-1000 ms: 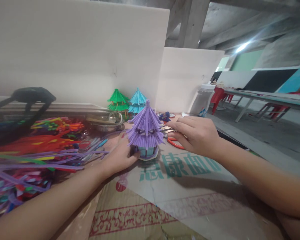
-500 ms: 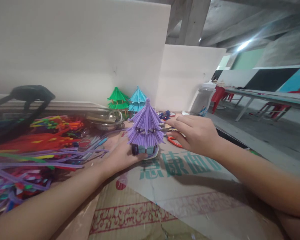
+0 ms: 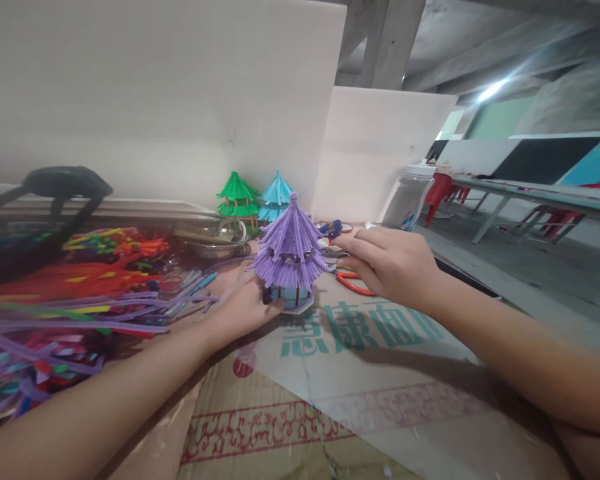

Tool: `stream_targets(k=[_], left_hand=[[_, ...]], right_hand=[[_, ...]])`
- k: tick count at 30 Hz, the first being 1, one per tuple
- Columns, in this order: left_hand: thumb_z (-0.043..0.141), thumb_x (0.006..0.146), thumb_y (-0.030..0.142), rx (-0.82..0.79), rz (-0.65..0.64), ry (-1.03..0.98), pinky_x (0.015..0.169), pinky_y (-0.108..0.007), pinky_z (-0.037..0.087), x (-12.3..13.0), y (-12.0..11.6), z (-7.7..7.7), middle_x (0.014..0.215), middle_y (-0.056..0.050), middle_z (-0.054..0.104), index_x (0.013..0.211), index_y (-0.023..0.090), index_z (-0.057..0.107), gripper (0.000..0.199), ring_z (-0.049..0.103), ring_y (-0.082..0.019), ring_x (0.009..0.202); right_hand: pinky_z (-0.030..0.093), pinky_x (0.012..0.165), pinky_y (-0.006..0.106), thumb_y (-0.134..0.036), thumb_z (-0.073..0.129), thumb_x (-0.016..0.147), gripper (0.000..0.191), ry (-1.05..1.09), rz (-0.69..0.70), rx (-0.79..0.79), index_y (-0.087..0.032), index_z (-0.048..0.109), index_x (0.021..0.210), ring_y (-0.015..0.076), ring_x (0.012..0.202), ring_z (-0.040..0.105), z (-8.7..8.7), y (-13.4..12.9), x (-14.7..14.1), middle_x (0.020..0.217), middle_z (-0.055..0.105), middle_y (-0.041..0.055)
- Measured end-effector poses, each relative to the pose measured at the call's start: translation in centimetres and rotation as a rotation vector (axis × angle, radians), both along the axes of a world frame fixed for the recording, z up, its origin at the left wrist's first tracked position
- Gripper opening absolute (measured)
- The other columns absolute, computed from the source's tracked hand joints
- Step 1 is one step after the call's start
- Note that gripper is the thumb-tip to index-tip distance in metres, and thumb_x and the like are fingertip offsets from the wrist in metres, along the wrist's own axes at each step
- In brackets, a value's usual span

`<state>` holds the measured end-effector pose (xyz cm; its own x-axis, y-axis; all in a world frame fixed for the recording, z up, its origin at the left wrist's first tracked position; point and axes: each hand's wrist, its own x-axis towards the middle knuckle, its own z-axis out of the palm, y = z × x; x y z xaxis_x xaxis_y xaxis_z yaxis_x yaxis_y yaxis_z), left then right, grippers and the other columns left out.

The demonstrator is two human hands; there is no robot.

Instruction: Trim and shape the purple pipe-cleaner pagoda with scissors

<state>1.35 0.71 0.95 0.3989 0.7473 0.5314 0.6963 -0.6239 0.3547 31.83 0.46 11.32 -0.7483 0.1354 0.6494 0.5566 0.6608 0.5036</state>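
A small purple two-tiered pavilion (image 3: pixel 291 250), made of fuzzy pipe cleaners, stands upright on a pale base, with light-blue panels and dark posts under its roofs. My left hand (image 3: pixel 250 307) is closed around the lower left of the pavilion, the thumb at the front edge of its base; the other fingers are partly hidden behind it. Just to the right of the roof hovers my right hand (image 3: pixel 387 263), fingers half bent toward the pavilion and a gap between thumb and fingertips. Nothing shows in it. Orange-handled pliers (image 3: pixel 353 283) lie below and behind its fingers.
A green pavilion (image 3: pixel 237 193) and a blue one (image 3: pixel 277 193) stand at the back. Pipe cleaners (image 3: pixel 70 287) in many colours pile up on the left, near a metal bowl (image 3: pixel 210 240). A clear bottle (image 3: pixel 407 197) stands back right. Printed cardboard (image 3: pixel 330 393) covers the worktop.
The purple pavilion has turned and tilted slightly in my left hand, whose thumb has shifted left along the base. My right hand has barely moved.
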Motion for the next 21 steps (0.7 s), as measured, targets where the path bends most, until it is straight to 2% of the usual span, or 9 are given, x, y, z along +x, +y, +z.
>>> stream_targets(k=[3, 5, 8, 11, 15, 19, 21], left_hand=[[0.061, 0.096, 0.049, 0.01, -0.023, 0.003, 0.114, -0.057, 0.058, -0.2, 0.2, -0.2, 0.129, -0.018, 0.08, 0.126, 0.019, 0.075, 0.044, 0.072, -0.041, 0.13], [0.061, 0.097, 0.053, -0.006, 0.005, 0.019, 0.113, -0.058, 0.058, -0.1, 0.1, -0.2, 0.127, -0.019, 0.081, 0.123, 0.018, 0.075, 0.046, 0.073, -0.042, 0.126], [0.065, 0.097, 0.052, -0.046, 0.043, 0.032, 0.114, -0.061, 0.056, 0.0, 0.0, -0.1, 0.128, -0.019, 0.081, 0.122, 0.018, 0.075, 0.044, 0.073, -0.042, 0.125], [0.066, 0.097, 0.05, -0.037, 0.015, -0.007, 0.117, -0.059, 0.055, -0.2, 0.1, -0.2, 0.13, -0.018, 0.08, 0.128, 0.018, 0.074, 0.045, 0.071, -0.04, 0.128], [0.066, 0.098, 0.05, -0.043, 0.052, -0.013, 0.115, -0.057, 0.055, -0.7, 0.4, -0.2, 0.116, -0.017, 0.081, 0.116, 0.018, 0.075, 0.037, 0.073, -0.039, 0.117], [0.066, 0.097, 0.056, -0.039, 0.103, -0.004, 0.111, -0.055, 0.058, -1.2, 0.3, -0.1, 0.109, -0.014, 0.08, 0.11, 0.021, 0.074, 0.038, 0.073, -0.039, 0.113], [0.065, 0.098, 0.058, -0.04, 0.103, -0.014, 0.11, -0.053, 0.058, -1.3, 0.3, 0.0, 0.101, -0.011, 0.079, 0.108, 0.023, 0.074, 0.038, 0.074, -0.038, 0.111]], right_hand=[[0.053, 0.071, 0.034, -0.035, 0.055, 0.117, 0.033, -0.008, 0.044, 0.008, -0.015, 0.08, 0.124, 0.0233, 0.084, 0.076, -0.2, 0.0, -0.1, 0.095, 0.084, 0.011], [0.052, 0.07, 0.033, -0.035, 0.054, 0.117, 0.034, -0.015, 0.076, 0.019, -0.013, 0.08, 0.122, 0.0229, 0.083, 0.076, -0.2, -0.1, -0.2, 0.095, 0.084, 0.012], [0.05, 0.068, 0.032, -0.039, 0.052, 0.118, 0.036, -0.027, 0.107, -0.045, -0.015, 0.08, 0.121, 0.0223, 0.082, 0.075, -0.3, -0.3, -0.3, 0.093, 0.083, 0.011], [0.05, 0.067, 0.031, -0.043, 0.048, 0.119, 0.041, -0.012, 0.135, -0.143, -0.015, 0.079, 0.121, 0.0209, 0.076, 0.073, -1.0, -0.4, -0.2, 0.085, 0.08, 0.0078], [0.054, 0.071, 0.031, -0.042, 0.047, 0.12, 0.04, 0.064, 0.092, -0.227, -0.015, 0.077, 0.123, 0.0213, 0.077, 0.075, -3.4, 0.4, 0.2, 0.086, 0.081, 0.008], [0.056, 0.071, 0.034, -0.044, 0.048, 0.118, 0.038, 0.236, 0.257, -0.311, -0.018, 0.076, 0.118, 0.0231, 0.078, 0.075, -6.9, 2.1, 0.4, 0.093, 0.083, 0.01], [0.057, 0.073, 0.034, -0.043, 0.048, 0.118, 0.037, 0.317, 0.269, -0.371, -0.018, 0.075, 0.119, 0.0235, 0.08, 0.076, -8.4, 2.7, 0.3, 0.094, 0.082, 0.0104]])
